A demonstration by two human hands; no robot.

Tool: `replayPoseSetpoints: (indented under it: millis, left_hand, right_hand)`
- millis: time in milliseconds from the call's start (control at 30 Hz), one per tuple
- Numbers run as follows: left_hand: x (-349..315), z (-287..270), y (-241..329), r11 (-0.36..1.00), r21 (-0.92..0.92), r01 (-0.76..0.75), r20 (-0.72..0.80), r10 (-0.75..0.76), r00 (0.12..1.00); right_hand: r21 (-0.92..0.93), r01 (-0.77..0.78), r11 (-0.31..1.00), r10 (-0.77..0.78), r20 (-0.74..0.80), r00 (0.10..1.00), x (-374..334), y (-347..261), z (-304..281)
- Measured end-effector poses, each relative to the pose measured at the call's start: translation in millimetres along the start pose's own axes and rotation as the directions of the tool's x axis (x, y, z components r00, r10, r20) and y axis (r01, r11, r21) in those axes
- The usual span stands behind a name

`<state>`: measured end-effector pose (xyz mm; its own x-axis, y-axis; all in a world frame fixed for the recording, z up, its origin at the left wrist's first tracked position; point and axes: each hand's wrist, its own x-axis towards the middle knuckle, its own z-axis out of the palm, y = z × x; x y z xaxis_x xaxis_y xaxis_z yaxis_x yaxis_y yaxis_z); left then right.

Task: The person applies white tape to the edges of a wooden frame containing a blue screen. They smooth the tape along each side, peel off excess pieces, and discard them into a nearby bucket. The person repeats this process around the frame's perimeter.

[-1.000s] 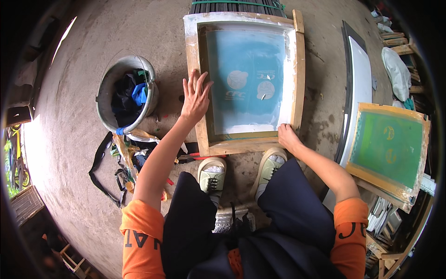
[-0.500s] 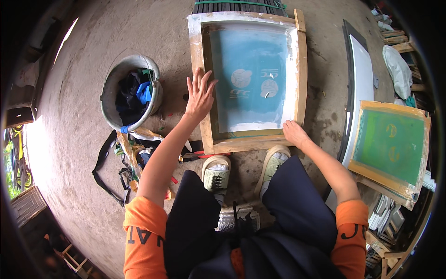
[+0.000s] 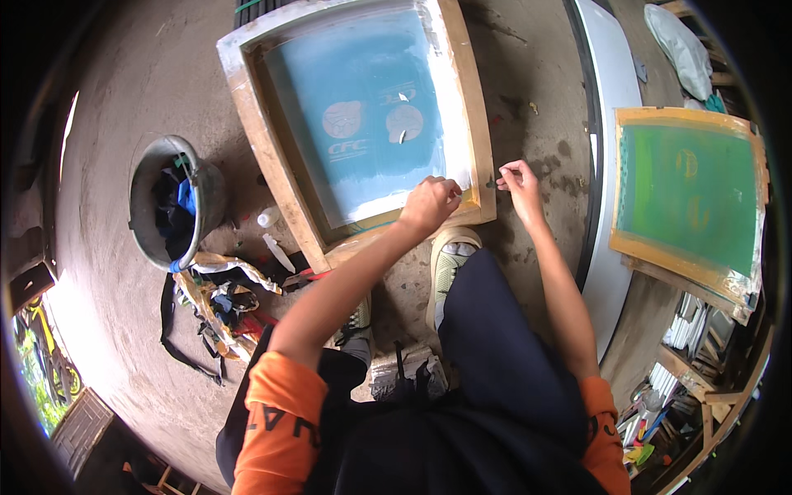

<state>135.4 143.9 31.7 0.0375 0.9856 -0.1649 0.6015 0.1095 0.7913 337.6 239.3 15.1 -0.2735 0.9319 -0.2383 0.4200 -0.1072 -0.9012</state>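
Observation:
A silk-screen printing frame (image 3: 483, 124) of wood, with blue-green mesh (image 3: 330, 91) and pale printed shapes, lies in front of me. Two small white slivers (image 3: 403, 136) rest on the mesh. My left hand (image 3: 431, 205) is over the frame's near right corner, its fingers curled in; what they hold, if anything, is hidden. Just outside the frame's right rail, my right hand (image 3: 521, 191) has thumb and fingers pinched together. A tiny dark bit shows near those fingertips, too small to name.
At the left stands a grey bucket (image 3: 210, 198) of dark and blue cloth, with scraps and a black strap (image 3: 169, 322) beside it. A small white bottle (image 3: 269, 216) is near the frame. On the right are a long white panel (image 3: 610, 165) and a second, green screen frame (image 3: 689, 198).
My left hand has left the frame's left rail and crossed to its near right corner. My right hand has let go of the near rail and lifted outside it. The view has swung right.

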Motion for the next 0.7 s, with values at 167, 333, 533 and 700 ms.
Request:
replayPoseSetpoints:
  millis: [167, 333, 533, 700]
  left_hand:
    - [12.9, 62.7, 3.3, 0.982, -0.097, 0.165, -0.119, -0.176, 0.977]
    - [13.3, 63.0, 10.9, 0.957, -0.089, 0.275, -0.117, -0.284, 0.952]
    - [15.6, 67.2, 15.5, 0.955, -0.051, 0.291, -0.17, -0.296, 0.94]
    - [20.1, 67.4, 19.9, 0.912, -0.114, 0.395, -0.151, -0.409, 0.9]
  right_hand:
    - [0.019, -0.036, 0.999, 0.035, 0.032, 0.999, -12.4, 12.7, 6.5]
    - [-0.052, -0.08, 0.995, 0.083, 0.075, 0.994, -12.0, 5.2, 5.9]
    - [-0.073, -0.037, 0.997, 0.04, 0.031, 0.999, -9.6, 8.0, 9.9]
    - [-0.099, -0.035, 0.995, 0.036, 0.008, 0.999, -11.3, 6.3, 11.9]
